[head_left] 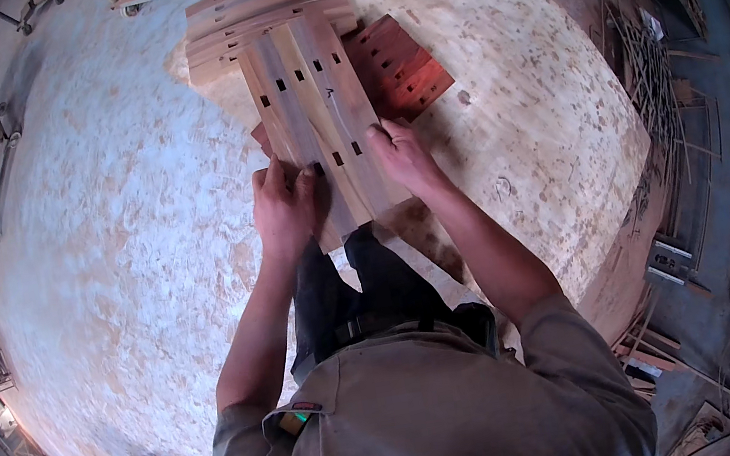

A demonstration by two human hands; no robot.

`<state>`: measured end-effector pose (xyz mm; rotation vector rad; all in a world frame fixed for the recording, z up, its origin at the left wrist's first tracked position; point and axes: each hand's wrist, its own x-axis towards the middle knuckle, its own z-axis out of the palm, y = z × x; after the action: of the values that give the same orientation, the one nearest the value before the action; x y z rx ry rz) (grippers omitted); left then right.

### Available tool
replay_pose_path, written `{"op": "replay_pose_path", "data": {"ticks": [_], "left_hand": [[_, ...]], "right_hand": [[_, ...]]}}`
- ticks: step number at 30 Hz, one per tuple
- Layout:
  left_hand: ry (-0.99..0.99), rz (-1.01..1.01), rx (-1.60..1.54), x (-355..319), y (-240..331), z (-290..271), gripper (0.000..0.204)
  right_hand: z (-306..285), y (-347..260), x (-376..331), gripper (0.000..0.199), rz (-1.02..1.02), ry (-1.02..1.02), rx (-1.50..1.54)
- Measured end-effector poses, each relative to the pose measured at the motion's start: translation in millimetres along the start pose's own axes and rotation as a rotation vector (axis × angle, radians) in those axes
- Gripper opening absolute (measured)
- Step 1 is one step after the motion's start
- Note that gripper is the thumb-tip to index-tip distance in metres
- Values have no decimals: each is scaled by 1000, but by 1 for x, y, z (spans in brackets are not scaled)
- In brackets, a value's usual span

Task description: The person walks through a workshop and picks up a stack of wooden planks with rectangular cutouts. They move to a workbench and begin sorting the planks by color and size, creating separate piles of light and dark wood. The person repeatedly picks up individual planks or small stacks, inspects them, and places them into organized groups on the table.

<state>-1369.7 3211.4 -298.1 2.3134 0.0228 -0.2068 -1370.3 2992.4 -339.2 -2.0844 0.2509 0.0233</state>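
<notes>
Both hands, left hand (284, 210) and right hand (403, 157), clamped on near ends of slotted boards (315, 112) on bench (126, 228); boards aligned together, curved slats (264, 10) beyond grip untouched.

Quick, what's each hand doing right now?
Left hand: closed on the near left edge of the slotted wooden boards.
Right hand: fingers pressed on the boards' right side.
</notes>
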Motion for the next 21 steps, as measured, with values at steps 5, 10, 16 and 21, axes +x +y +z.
{"op": "replay_pose_path", "data": {"ticks": [5,10,16,21], "left_hand": [[89,47,-132,-12,25,3,66],[43,178,-155,-20,47,11,72],[-63,301,-312,-36,93,52,78],[-175,285,-344,-39,108,74,80]], "right_hand": [[-17,-37,-4,33,165,-122,223],[-45,-16,-19,32,209,-80,225],[-114,-2,-52,35,205,75,365],[-133,13,-69,36,277,201,391]]}}
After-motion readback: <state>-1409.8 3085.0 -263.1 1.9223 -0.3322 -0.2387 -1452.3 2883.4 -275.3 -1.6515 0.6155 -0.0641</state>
